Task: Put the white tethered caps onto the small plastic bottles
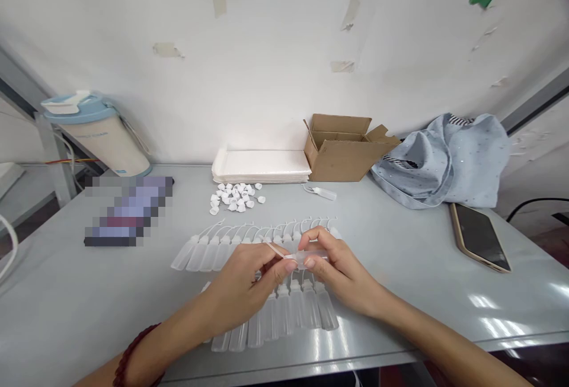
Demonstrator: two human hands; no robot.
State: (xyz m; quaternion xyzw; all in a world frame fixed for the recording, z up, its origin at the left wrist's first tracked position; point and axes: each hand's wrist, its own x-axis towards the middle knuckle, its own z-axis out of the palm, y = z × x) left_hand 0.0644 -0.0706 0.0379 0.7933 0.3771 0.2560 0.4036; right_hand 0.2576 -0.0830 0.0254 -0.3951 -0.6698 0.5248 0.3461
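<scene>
My right hand (338, 271) grips a small clear plastic squeeze bottle (311, 256) by its body, held level over the table. My left hand (249, 283) pinches the bottle's thin nozzle end with its tethered cap (276, 250) between thumb and fingers. Under both hands lie two rows of the same clear bottles: a far row (231, 245) and a near row (284, 316), laid side by side. A heap of small white caps (235, 196) sits further back. One lone bottle (320, 192) lies near the cardboard box.
An open cardboard box (342, 149) and a stack of white flat packs (261, 165) stand against the wall. A blue cloth bag (448, 159) and a phone (479, 236) lie at the right. A large lidded jug (95, 132) stands at the left, beside a blurred object (128, 210).
</scene>
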